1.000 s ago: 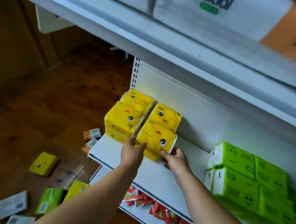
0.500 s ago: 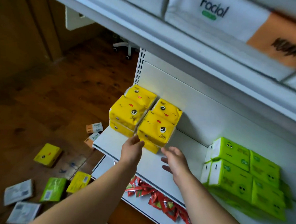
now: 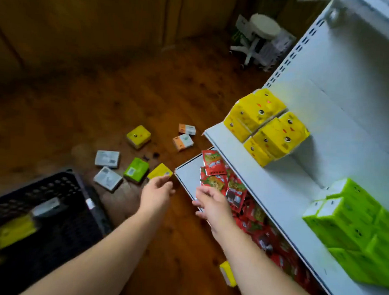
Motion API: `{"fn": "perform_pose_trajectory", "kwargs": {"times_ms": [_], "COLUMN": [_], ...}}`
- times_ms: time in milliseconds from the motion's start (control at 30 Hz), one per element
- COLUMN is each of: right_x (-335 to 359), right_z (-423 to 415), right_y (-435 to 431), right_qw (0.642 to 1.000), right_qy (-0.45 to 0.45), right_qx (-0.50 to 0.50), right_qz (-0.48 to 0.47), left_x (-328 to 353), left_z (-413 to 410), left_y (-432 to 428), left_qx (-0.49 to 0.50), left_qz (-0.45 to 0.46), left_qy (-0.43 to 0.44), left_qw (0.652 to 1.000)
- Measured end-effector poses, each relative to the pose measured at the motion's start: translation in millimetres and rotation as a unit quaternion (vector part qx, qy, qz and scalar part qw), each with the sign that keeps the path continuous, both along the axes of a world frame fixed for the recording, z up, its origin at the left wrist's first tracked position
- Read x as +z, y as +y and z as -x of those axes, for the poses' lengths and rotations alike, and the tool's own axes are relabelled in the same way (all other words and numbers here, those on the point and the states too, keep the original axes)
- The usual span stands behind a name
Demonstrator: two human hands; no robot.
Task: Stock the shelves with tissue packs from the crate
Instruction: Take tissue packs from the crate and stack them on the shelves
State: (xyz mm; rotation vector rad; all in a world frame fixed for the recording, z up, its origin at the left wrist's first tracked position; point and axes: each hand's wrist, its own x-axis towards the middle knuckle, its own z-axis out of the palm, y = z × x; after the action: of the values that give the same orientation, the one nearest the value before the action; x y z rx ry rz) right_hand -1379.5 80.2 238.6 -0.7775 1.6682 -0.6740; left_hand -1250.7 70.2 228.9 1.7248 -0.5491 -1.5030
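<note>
Your forearms stretch out over the wooden floor [image 3: 78, 109], a stray yellow pack [image 3: 227, 273] lying on the boards just beside your right forearm. Left of your left hand [image 3: 156, 195] sits the black crate [image 3: 58, 183], with a crated yellow pack [image 3: 15, 230] and a crated white pack [image 3: 44, 207] blurred inside it.

Both hands are released and hold nothing. The left hangs with fingers loosely spread above the floor, and the right hand [image 3: 210, 204] is over the front corner of the lower shelf [image 3: 187, 176]; whether it touches the shelf cannot be told. Red sachets [image 3: 215, 171] are heaped on that shelf, just beyond and right of your right hand.

Well to the right, green tissue packs [image 3: 347, 216] are stacked on the white middle shelf [image 3: 288, 186].

Just past your left fingertips lie a near yellow pack [image 3: 159, 171], a green pack [image 3: 136, 171] and two white packs [image 3: 107, 179]. Farther out lie a far yellow pack [image 3: 138, 136] and two orange-and-white packs [image 3: 183, 142].

Beyond your right hand, yellow tissue packs [image 3: 266, 126] stand stacked at the middle shelf's left end. A white stool [image 3: 262, 31] stands farthest off.
</note>
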Motion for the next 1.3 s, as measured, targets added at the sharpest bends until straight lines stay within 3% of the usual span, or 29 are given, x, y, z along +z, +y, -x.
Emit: {"fn": "perform_pose_trajectory", "kwargs": {"times_ms": [300, 667, 867, 1100, 1300], "right_x": [-37, -129, -223, -369, -458], "right_z": [-211, -411, -466, -488, -510], "right_y": [43, 82, 85, 72, 43], "right_qw": [0.985, 0.947, 0.928, 0.9, 0.88], "right_qy": [-0.016, 0.033, 0.064, 0.141, 0.165], "right_qx": [0.164, 0.279, 0.315, 0.377, 0.409], "right_qz": [-0.054, -0.155, -0.191, -0.167, -0.177], "left_x": [-33, -124, -215, -353, -434], "left_z": [-227, -424, -455, -441, -453], "left_y": [80, 186, 206, 189, 181], "left_qx": [0.203, 0.277, 0.291, 0.275, 0.368], "left_qz": [-0.053, -0.162, -0.19, -0.228, -0.224], "left_qy": [-0.03, -0.006, 0.02, 0.077, 0.103], "left_qw": [0.977, 0.947, 0.938, 0.931, 0.896]}}
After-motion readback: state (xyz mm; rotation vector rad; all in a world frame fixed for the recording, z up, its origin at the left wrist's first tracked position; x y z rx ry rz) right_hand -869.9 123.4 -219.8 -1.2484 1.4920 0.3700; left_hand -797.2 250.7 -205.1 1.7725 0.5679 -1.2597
